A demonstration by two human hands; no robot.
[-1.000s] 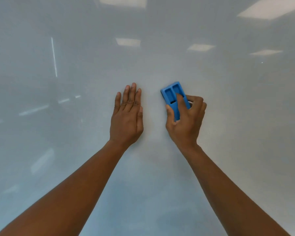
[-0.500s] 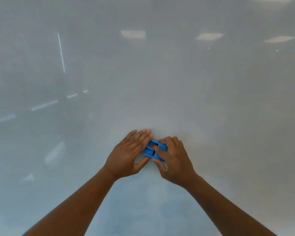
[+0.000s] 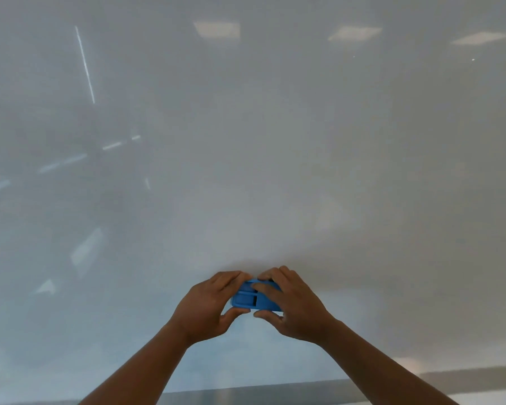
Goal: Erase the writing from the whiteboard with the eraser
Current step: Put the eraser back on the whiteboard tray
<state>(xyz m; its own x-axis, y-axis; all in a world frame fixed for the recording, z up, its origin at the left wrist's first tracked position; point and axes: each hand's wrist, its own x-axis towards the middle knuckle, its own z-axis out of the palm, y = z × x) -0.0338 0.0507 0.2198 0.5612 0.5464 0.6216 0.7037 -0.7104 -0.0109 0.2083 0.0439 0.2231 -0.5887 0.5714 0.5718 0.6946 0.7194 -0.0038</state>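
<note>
Left hand (image 3: 208, 308): curled on the left end of the eraser (image 3: 247, 298), fingers over its top edge, thumb under its bottom edge; closed on it.
Right hand (image 3: 292, 305): curled on the right end of the eraser, fingers (image 3: 270, 285) draped across its face, thumb beneath; closed on it too.
Eraser: blue plastic block, lying crosswise between both hands, low and a little right of the middle of the view; two recessed panels and a small dark slot show on its back. Whether its pad is pressed to the board cannot be told, as the hands cover its edges.
Whiteboard (image 3: 275, 171): fills nearly the whole view, pale grey-white and glossy; no legible writing, marks or strokes can be made out on it.
Reflections (image 3: 216, 29): soft rectangles of ceiling lights along the top, and thin bright streaks on the left side.
Brands and labels: none readable on the eraser or the board.
Lower edge (image 3: 465, 375): a grey band runs along the bottom below the board, rising to the right.
Forearms: bare, reaching up from the bottom corners and meeting at the eraser.
</note>
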